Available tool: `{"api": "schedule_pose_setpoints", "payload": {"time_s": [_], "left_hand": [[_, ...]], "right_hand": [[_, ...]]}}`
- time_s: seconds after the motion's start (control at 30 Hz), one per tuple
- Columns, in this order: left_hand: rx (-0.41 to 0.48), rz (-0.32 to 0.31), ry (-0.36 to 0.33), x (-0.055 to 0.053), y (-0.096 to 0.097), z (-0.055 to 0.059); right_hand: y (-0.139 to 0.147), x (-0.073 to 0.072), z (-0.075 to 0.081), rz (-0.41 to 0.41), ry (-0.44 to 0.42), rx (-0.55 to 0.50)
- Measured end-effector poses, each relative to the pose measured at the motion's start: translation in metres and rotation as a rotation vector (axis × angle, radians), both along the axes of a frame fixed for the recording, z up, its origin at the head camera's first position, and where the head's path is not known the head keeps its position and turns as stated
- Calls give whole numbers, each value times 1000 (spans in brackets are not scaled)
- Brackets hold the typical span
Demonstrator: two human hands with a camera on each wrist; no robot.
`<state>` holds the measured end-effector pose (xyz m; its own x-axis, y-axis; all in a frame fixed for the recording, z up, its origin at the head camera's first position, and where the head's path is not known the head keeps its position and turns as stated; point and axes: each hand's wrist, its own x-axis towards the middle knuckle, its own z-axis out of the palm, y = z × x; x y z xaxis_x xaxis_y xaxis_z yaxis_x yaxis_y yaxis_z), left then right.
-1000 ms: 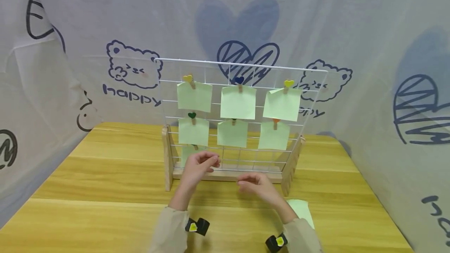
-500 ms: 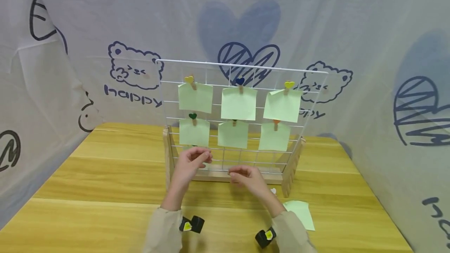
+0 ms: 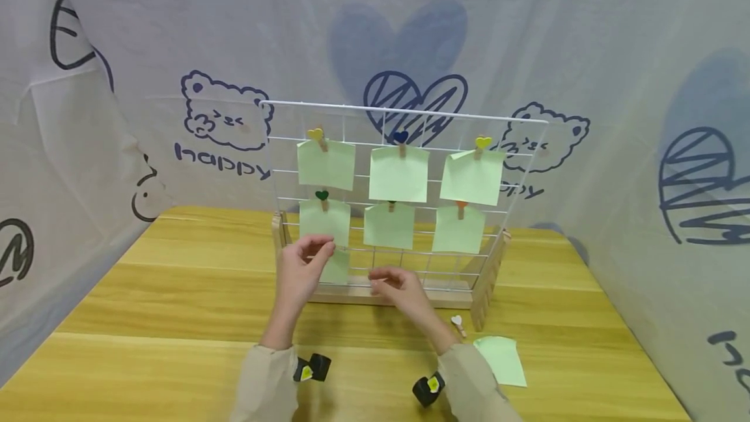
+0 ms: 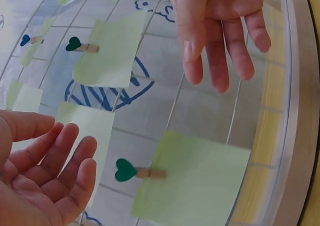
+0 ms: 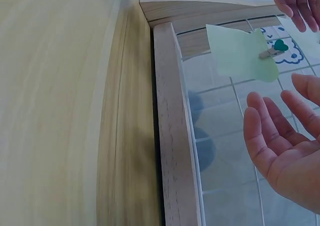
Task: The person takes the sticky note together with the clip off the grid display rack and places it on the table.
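My left hand (image 3: pixel 301 269) hovers before the lower left of the white wire grid (image 3: pixel 404 111), its fingers loosely bent and holding nothing. Partly behind it hangs the lowest pale green note (image 3: pixel 336 267); in the left wrist view a wooden clothespin (image 4: pixel 150 173) with a green heart grips that note's edge. My right hand (image 3: pixel 404 293) is lower and to the right, in front of the grid's bottom rows. In the right wrist view the right hand (image 5: pixel 290 146) has spread, slightly curled fingers with nothing between them, apart from the clipped note (image 5: pixel 237 53).
Two rows of green notes, such as the top middle note (image 3: pixel 399 174), hang above on heart clothespins. A wooden base (image 3: pixel 448 298) carries the grid. Right of my right forearm, a white-heart clothespin (image 3: pixel 458 325) and a loose green note (image 3: pixel 502 361) lie on the wooden table (image 3: pixel 176 305).
Both hands have drawn leftward, the left hand also rising a little. The lowest note shows more to its right, and the white-heart clothespin on the table has come into sight beside my right forearm.
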<state>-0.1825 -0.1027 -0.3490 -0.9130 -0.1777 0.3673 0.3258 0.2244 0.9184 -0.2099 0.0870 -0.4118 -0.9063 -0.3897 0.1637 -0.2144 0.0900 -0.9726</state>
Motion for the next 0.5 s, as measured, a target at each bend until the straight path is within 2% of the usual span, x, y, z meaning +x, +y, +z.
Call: {"api": "schedule_pose_setpoints", "payload": {"time_s": [0.1, 0.37, 0.5], "left_hand": [[-72, 47, 48, 0, -3, 1], [-216, 100, 59, 1, -8, -1], [-278, 132, 77, 0, -10, -5]], "right_hand": [[-4, -2, -1, 11, 8, -1], [-14, -3, 0, 26, -1, 31], [-18, 2, 10, 48, 2, 35]]}}
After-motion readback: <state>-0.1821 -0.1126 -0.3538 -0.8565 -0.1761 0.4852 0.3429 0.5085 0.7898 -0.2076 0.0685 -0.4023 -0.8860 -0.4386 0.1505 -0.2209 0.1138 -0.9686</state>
